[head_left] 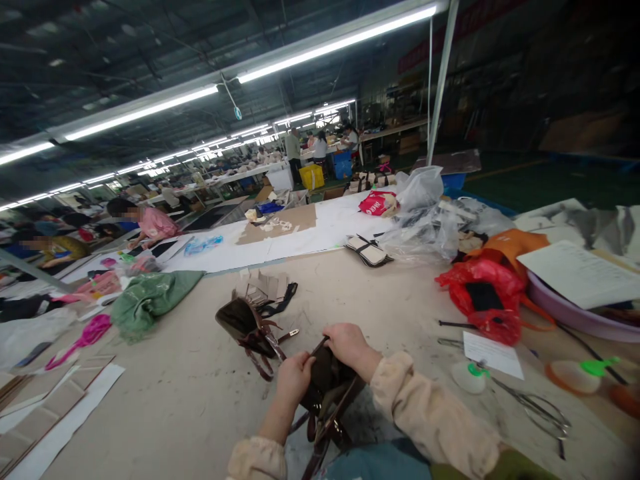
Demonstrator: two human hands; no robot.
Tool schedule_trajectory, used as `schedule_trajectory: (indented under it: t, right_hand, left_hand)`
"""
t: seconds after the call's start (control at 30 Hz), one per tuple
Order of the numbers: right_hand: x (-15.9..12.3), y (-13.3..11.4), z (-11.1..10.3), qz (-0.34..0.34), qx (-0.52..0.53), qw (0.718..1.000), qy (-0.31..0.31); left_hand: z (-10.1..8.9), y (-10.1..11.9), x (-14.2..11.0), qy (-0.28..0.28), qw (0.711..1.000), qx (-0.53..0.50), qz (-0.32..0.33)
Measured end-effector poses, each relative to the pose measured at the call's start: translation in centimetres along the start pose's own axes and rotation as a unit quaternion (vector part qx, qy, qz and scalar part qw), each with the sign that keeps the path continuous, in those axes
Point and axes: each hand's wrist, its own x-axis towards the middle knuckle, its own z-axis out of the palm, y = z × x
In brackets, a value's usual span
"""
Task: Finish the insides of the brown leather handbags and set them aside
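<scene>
A dark brown bag (327,383) with straps and metal fittings is directly in front of me at the table's near side. My left hand (295,379) is closed on the left side of its rim, thumb on top. On the far right of the rim, my right hand (347,345) pinches the edge. Between them the bag's mouth shows a dark lining. Just beyond my left hand lies a second brown bag (245,327) with straps and a metal buckle end. Behind that one is a pile of beige pieces (263,287) beside a black strap (281,300).
To the right are scissors (537,407), a glue bottle (470,377), a paper sheet (493,353), a red plastic bag (483,300) and a purple basin (580,307). A green sack (150,300) and cardboard strips (55,413) lie left. Other people work farther back.
</scene>
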Motion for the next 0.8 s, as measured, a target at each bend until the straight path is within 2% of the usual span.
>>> schedule_trajectory:
  t: [0.2, 0.33, 0.47, 0.63, 0.8]
  right_hand:
    - [0.3, 0.1, 0.1, -0.009, -0.004, 1.000, 0.013]
    - [0.5, 0.2, 0.2, -0.006, -0.005, 1.000, 0.006]
    - [0.6, 0.3, 0.3, -0.006, -0.004, 1.000, 0.004]
    - [0.2, 0.6, -0.1, -0.022, 0.000, 1.000, 0.007]
    - [-0.7, 1.0, -0.8, -0.044, -0.002, 0.999, 0.024]
  left_hand:
    - [0.1, 0.0, -0.1, -0.001, 1.000, 0.018, -0.003]
    - [-0.3, 0.7, 0.1, -0.041, 0.998, 0.048, -0.015]
    - [-0.9, 1.8, 0.9, -0.065, 0.998, 0.009, 0.015]
    - [-0.7, 2.6, 2.1, -0.042, 0.998, 0.054, -0.001]
    - [-0.2, 2.7, 1.9, -0.003, 0.995, 0.095, 0.006]
